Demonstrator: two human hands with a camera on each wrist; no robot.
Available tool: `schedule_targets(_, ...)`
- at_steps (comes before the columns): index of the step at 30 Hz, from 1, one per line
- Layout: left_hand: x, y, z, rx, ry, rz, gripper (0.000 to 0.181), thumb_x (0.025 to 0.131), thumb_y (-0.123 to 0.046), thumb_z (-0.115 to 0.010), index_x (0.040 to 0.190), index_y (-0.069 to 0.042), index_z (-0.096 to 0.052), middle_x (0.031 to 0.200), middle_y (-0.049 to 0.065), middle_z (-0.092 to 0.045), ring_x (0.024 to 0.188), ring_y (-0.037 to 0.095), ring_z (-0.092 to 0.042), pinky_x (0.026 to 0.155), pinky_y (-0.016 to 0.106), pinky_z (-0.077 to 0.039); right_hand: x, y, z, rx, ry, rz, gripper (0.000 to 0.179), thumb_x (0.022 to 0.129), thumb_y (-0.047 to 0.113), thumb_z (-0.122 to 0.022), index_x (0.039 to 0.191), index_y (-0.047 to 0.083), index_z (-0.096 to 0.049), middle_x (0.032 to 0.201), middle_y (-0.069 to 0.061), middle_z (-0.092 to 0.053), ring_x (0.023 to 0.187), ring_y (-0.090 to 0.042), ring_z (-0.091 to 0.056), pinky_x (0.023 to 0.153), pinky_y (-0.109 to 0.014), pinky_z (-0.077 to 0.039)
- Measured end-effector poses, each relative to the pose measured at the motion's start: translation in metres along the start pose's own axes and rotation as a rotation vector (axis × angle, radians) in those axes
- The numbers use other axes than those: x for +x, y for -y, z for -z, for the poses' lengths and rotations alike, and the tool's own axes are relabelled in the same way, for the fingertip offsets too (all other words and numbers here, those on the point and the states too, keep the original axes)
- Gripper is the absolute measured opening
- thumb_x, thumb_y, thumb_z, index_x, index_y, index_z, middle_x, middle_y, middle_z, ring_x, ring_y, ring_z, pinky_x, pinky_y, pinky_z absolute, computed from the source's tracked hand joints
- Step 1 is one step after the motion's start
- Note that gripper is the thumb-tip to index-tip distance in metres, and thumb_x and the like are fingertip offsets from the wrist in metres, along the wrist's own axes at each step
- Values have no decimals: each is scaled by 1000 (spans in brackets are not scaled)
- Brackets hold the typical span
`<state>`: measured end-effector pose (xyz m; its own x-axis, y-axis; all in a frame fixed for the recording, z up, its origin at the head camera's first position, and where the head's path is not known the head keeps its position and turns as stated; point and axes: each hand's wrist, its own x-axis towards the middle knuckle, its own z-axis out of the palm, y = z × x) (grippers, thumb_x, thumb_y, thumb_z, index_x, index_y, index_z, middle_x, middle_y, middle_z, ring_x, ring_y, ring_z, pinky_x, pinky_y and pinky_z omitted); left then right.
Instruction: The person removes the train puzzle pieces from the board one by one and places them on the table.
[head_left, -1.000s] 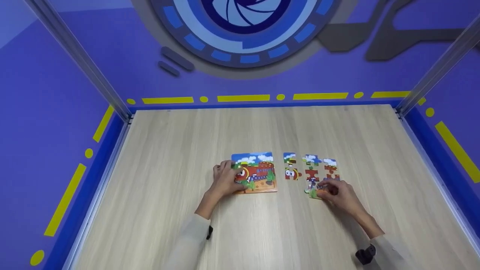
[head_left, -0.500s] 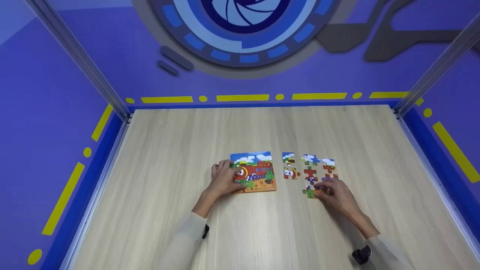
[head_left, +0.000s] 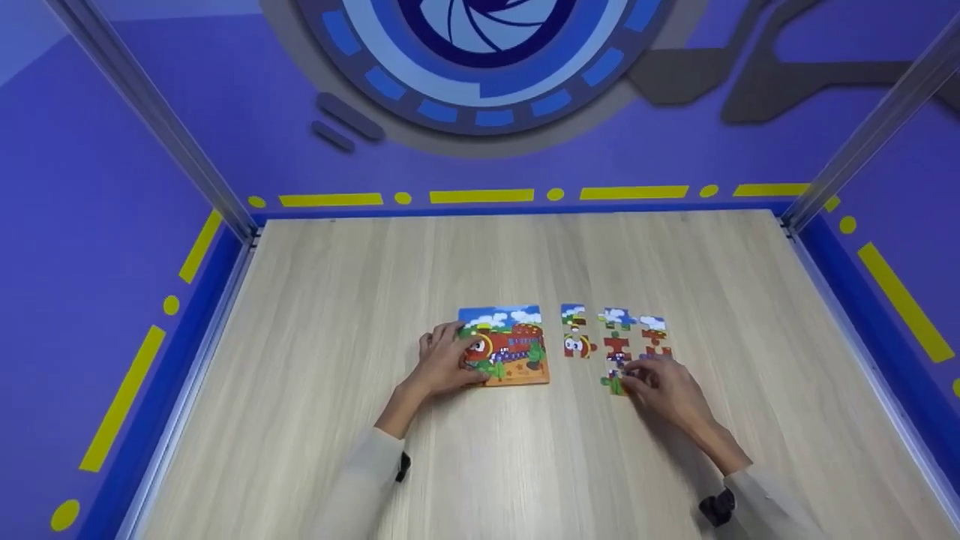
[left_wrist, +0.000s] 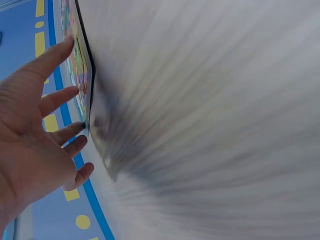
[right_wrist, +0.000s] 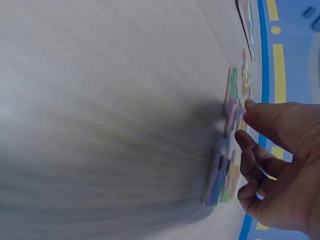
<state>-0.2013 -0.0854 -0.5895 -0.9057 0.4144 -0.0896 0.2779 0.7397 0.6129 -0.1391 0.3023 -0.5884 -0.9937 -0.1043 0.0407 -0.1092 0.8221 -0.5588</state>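
Observation:
A square picture board [head_left: 517, 356] with a red cartoon train lies flat on the table. My left hand [head_left: 441, 364] rests along its left edge, thumb and fingertips touching the picture. In the left wrist view, that hand's fingers [left_wrist: 60, 97] are spread out. To the right of the board, several jigsaw pieces lie in columns, among them a piece with the train's eyes [head_left: 576, 345]. My right hand [head_left: 671, 386] pinches a green and orange jigsaw piece [head_left: 614, 385] at the bottom of the middle column, partly covered by its fingers. The right wrist view shows thumb and forefinger [right_wrist: 245, 140] right at the pieces.
A sky piece [head_left: 616, 317] tops the middle column, and red train pieces [head_left: 656, 339] lie to its right. Blue and purple walls [head_left: 480, 172] with yellow marks enclose the back and sides of the wooden table [head_left: 487, 465].
My right hand and the green and orange jigsaw piece have edged slightly left. My left hand stays on the picture board. The whole head view has drifted a little.

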Motion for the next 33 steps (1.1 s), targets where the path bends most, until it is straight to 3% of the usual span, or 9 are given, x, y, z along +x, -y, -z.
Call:
schedule_targets(5, 1, 5, 5, -14, 5, -8, 71, 83, -40, -84, 142, -10, -59, 158, 24, -36, 147, 44, -28, 114, 66, -20, 10, 10, -9, 59, 18, 13, 16, 92, 14, -76, 107, 10, -77, 86, 1, -66, 74, -11, -51, 64, -22, -41)
schedule_targets(13, -2, 18, 11, -22, -57, 4, 76, 78, -36, -88, 143, -8, -58, 158, 22, -38, 146, 44, -28, 114, 66, -20, 28, 37, -31, 133, 65, 69, 16, 93, 14, -75, 108, 10, -76, 85, 3, -65, 73, -9, -52, 65, -21, -43)
schedule_targets(17, -3, 21, 9, 19, -56, -3, 79, 76, -39, -89, 142, -8, -59, 157, 21, -41, 144, 43, -32, 110, 66, -24, 38, 58, -47, 175, 83, 116, 17, 92, 11, -75, 108, 10, -76, 87, 2, -67, 77, -8, -56, 68, -21, -47)
schedule_targets(24, -3, 18, 6, 136, -71, 0, 77, 74, -48, -89, 138, -14, -64, 153, 18, -49, 140, 40, -42, 111, 68, -23, 58, 98, -85, 247, 220, 266, 23, 95, 14, -72, 116, 8, -74, 100, -3, -68, 85, -10, -60, 73, -21, -51)
schedule_targets(30, -2, 14, 6, 195, -93, -9, 76, 71, -49, -91, 134, -16, -66, 149, 16, -54, 137, 39, -46, 111, 68, -24, 68, 117, -104, 155, 165, 335, 27, 94, 20, -74, 119, 8, -74, 107, -7, -67, 91, -16, -59, 76, -31, -50)
schedule_targets(33, 0, 12, 6, 201, -82, -20, 75, 71, -50, -90, 135, -17, -66, 149, 16, -54, 137, 39, -46, 111, 69, -24, 71, 121, -111, 85, 144, 349, 32, 93, 25, -76, 121, 11, -74, 102, -7, -67, 88, -16, -57, 76, -33, -47)
